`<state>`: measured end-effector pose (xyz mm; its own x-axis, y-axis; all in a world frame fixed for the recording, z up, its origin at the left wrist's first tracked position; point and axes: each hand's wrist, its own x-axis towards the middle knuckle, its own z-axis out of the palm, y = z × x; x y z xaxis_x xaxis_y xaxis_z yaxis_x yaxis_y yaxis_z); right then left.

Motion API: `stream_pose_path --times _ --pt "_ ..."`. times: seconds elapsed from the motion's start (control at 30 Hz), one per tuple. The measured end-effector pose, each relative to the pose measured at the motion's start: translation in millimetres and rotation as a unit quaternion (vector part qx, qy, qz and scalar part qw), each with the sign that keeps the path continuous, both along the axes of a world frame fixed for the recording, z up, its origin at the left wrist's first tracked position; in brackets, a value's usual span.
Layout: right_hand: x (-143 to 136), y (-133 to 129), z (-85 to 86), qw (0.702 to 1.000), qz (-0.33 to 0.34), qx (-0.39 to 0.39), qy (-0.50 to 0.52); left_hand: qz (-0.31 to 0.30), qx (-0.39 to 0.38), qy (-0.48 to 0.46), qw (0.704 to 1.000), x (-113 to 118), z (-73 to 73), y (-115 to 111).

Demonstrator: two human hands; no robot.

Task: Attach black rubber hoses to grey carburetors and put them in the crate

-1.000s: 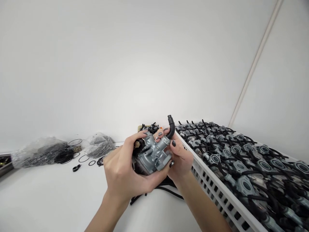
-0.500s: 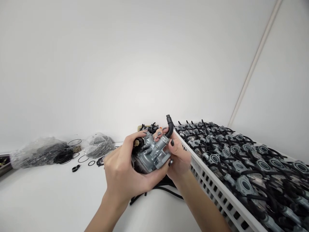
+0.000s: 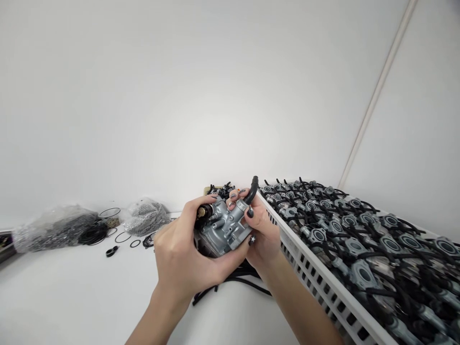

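A silver metal carburetor (image 3: pixel 221 230) is held up above the white table between both hands. My left hand (image 3: pixel 183 249) wraps round its left side, thumb along the near edge and fingers over the top. On the right, my right hand (image 3: pixel 264 227) grips the carburetor's upper neck with thumb and fingers, just under a bent black rubber cap (image 3: pixel 253 190). The cap sits on the neck and points up and slightly right. A brass fitting in a black part (image 3: pixel 204 212) shows at the carburetor's left end. Its underside is hidden by my hands.
At right stands a white slotted basket (image 3: pixel 316 278) full of carburetors (image 3: pixel 362 273). Black hoses (image 3: pixel 247 282) lie under my hands. Plastic bags of small parts (image 3: pixel 53 227), black rings (image 3: pixel 135 243) and a black clip-like piece (image 3: pixel 111 251) lie at left. Behind the hands is a yellowish tray (image 3: pixel 207 190).
The black rubber cap has turned on the neck, its tip now leaning further right and lower. My right fingers have shifted slightly round the neck; the left hand keeps its hold.
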<state>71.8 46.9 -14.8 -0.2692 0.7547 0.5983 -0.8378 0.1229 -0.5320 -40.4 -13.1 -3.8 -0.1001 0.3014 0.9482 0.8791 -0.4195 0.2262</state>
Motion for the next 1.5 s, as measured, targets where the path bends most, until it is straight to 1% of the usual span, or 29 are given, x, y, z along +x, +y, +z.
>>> stream_pose_path --times 0.17,0.33,0.67,0.93,1.1,1.33,1.5 --pt "0.7 -1.1 1.7 1.000 0.002 -0.012 0.001 -0.006 -0.001 -0.004 1.000 0.2 0.4 -0.2" --pt "1.3 -0.8 3.7 0.999 0.035 -0.014 0.013 -0.004 -0.002 -0.002 1.000 0.4 0.2 -0.3" --pt "2.4 0.4 3.6 0.999 0.033 -0.024 0.003 -0.006 -0.006 -0.008 1.000 0.4 -0.3 -0.2" --pt "1.2 3.0 0.9 0.998 0.058 -0.006 0.019 -0.005 0.002 -0.003 1.000 0.6 -0.5 0.8" --pt "0.1 5.2 -0.2 0.998 0.056 -0.012 0.021 -0.002 -0.002 -0.002 1.000 -0.4 -1.3 1.4" --pt "0.1 7.0 -1.5 0.998 0.060 0.002 0.022 -0.010 -0.008 -0.001 1.000 -0.8 -1.7 1.2" --pt "-1.2 6.4 -1.9 0.998 0.060 0.005 0.012 -0.001 -0.022 -0.002 1.000 -1.6 -1.6 1.3"
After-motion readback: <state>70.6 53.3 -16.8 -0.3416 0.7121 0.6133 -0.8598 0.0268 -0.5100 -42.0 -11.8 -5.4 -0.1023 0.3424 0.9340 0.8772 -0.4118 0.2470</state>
